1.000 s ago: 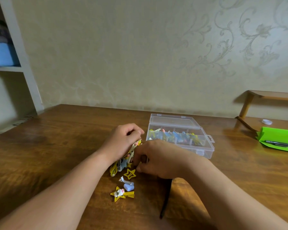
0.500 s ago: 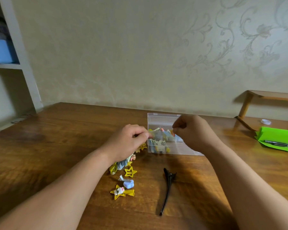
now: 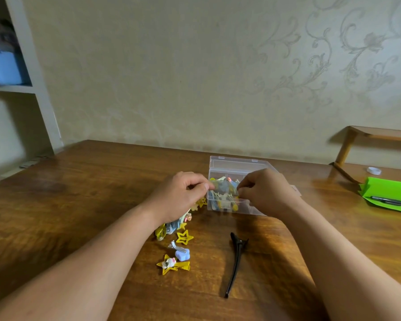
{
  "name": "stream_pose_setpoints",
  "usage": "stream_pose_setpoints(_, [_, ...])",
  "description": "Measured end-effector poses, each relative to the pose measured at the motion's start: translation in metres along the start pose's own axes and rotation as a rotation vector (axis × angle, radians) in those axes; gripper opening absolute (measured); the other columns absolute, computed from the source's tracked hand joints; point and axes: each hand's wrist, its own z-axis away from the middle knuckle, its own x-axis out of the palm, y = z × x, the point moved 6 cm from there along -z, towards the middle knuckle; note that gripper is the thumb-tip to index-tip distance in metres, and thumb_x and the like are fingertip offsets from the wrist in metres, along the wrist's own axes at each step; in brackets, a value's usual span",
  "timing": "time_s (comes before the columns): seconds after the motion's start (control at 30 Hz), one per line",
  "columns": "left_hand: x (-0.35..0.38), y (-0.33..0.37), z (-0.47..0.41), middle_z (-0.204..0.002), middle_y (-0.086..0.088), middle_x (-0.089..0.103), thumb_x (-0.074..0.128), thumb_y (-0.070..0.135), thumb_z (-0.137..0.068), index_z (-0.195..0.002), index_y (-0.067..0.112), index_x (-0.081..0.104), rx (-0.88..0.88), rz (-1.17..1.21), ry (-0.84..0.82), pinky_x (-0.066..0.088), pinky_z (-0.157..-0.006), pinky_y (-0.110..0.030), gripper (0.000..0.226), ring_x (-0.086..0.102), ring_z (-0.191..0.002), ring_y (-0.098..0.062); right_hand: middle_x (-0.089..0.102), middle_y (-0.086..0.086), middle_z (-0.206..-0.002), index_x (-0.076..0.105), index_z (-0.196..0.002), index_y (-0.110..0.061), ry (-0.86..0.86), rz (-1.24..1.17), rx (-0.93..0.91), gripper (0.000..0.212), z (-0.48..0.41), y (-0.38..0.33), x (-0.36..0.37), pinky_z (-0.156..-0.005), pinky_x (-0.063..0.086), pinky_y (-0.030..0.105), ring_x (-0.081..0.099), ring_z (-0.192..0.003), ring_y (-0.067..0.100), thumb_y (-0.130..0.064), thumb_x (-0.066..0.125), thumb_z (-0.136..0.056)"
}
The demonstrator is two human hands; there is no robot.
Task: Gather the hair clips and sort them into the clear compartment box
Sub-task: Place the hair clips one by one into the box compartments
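Note:
The clear compartment box (image 3: pixel 232 163) stands open on the wooden table (image 3: pixel 90 193), with several coloured clips in its left compartments. Just in front of its left end, my left hand (image 3: pixel 178 195) and my right hand (image 3: pixel 264 191) each pinch one end of a small greyish translucent hair clip (image 3: pixel 225 188). A bunch of clips (image 3: pixel 169 228) lies partly hidden under my left wrist. Loose on the table nearer me are a yellow star clip (image 3: pixel 184 237), a blue cloud clip (image 3: pixel 183 254), a yellow star clip with a white figure (image 3: pixel 171 265) and a long black clip (image 3: pixel 236 262).
A green folder (image 3: pixel 389 193) with a pen (image 3: pixel 391 201) lies at the right edge, a white cap (image 3: pixel 373 170) behind it. A wooden stand (image 3: pixel 357 135) is at the far right. A shelf with a blue bin (image 3: pixel 0 66) stands to the left.
My right hand rose from the clips near the table's front to the box, uncovering the black clip. My left hand lifted toward the box; both now pinch one clip.

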Motion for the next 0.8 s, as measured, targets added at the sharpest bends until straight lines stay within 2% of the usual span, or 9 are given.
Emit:
stream_pose_setpoints(0.03, [0.0,0.0,0.0,-0.123,0.023,0.073,0.054,0.033,-0.112,-0.121,0.035,0.081,-0.002,0.004,0.003,0.047,-0.094,-0.02,0.029,0.06,-0.119,0.007,0.078,-0.011,-0.085,0.081,-0.095,-0.029,0.006,-0.009,-0.009,0.018,0.0,0.0,0.0,-0.072,0.064,0.037,0.072,-0.076,0.009,-0.019,0.067,-0.095])
stream_pose_setpoints(0.13, [-0.003,0.0,0.001,-0.12,0.021,0.074,0.054,0.034,-0.112,-0.123,0.036,0.079,-0.016,0.048,0.031,0.05,-0.094,-0.023,0.028,0.063,-0.116,0.005,0.076,-0.014,-0.09,0.08,-0.102,-0.027,0.074,-0.031,-0.078,0.018,0.001,-0.007,-0.007,-0.062,0.052,0.022,0.066,-0.079,0.002,-0.021,0.063,-0.1])
stream_pose_setpoints(0.23, [-0.008,-0.002,0.001,-0.116,0.014,0.075,0.051,0.034,-0.113,-0.128,0.033,0.075,-0.053,0.099,0.084,0.056,-0.091,-0.027,0.028,0.068,-0.11,-0.002,0.073,-0.018,-0.087,0.079,-0.101,-0.027,0.149,-0.097,-0.191,0.015,0.008,-0.028,-0.02,-0.061,0.044,0.018,0.064,-0.077,-0.002,-0.024,0.065,-0.1])
stream_pose_setpoints(0.33, [-0.013,-0.006,0.0,-0.108,0.009,0.075,0.051,0.03,-0.114,-0.123,0.029,0.075,-0.092,0.161,0.142,0.054,-0.077,-0.013,0.026,0.069,-0.103,-0.004,0.074,-0.019,-0.087,0.079,-0.099,-0.032,-0.024,-0.151,-0.354,0.01,0.024,-0.061,-0.02,-0.064,0.047,0.013,0.067,-0.079,-0.002,-0.027,0.071,-0.098])
stream_pose_setpoints(0.37, [-0.014,-0.009,-0.001,-0.104,0.01,0.075,0.052,0.031,-0.113,-0.119,0.029,0.076,-0.091,0.158,0.155,0.054,-0.078,-0.014,0.025,0.069,-0.102,-0.004,0.074,-0.018,-0.088,0.079,-0.1,-0.034,-0.13,-0.147,-0.407,0.009,0.031,-0.072,-0.016,-0.067,0.049,0.015,0.068,-0.08,-0.001,-0.029,0.073,-0.096])
stream_pose_setpoints(0.47, [-0.014,-0.018,-0.003,-0.094,0.013,0.078,0.056,0.038,-0.102,-0.105,0.035,0.079,-0.142,0.176,0.194,0.058,-0.085,-0.036,0.023,0.072,-0.095,-0.01,0.071,-0.009,-0.093,0.079,-0.107,-0.036,-0.402,-0.098,-0.52,0.017,0.054,-0.099,0.004,-0.074,0.056,0.031,0.067,-0.084,0.007,-0.038,0.08,-0.091])
stream_pose_setpoints(0.53, [-0.013,-0.022,-0.005,-0.09,0.012,0.079,0.056,0.04,-0.093,-0.101,0.036,0.079,-0.173,0.222,0.214,0.056,-0.083,-0.036,0.025,0.072,-0.089,-0.011,0.071,-0.008,-0.095,0.077,-0.111,-0.036,-0.516,-0.066,-0.537,0.022,0.067,-0.11,0.018,-0.077,0.055,0.032,0.066,-0.085,0.007,-0.043,0.08,-0.09])
stream_pose_setpoints(0.67, [-0.012,-0.022,-0.005,-0.089,0.012,0.079,0.06,0.028,-0.105,-0.103,0.035,0.079,-0.153,0.203,0.213,0.051,-0.078,-0.027,0.021,0.068,-0.086,0.0,0.064,-0.016,-0.086,0.075,-0.111,-0.034,-0.589,0.08,-0.569,0.027,0.081,-0.121,0.043,-0.065,0.044,0.024,0.059,-0.078,0.001,-0.05,0.078,-0.09])
stream_pose_setpoints(0.8, [-0.011,-0.023,-0.005,-0.089,0.01,0.079,0.06,0.029,-0.105,-0.099,0.039,0.078,-0.164,0.196,0.202,0.05,-0.079,-0.027,0.022,0.07,-0.088,-0.001,0.062,-0.015,-0.083,0.073,-0.106,-0.031,-0.531,0.092,-0.585,0.013,0.077,-0.12,0.049,-0.063,0.042,0.024,0.059,-0.078,0.005,-0.036,0.074,-0.094])
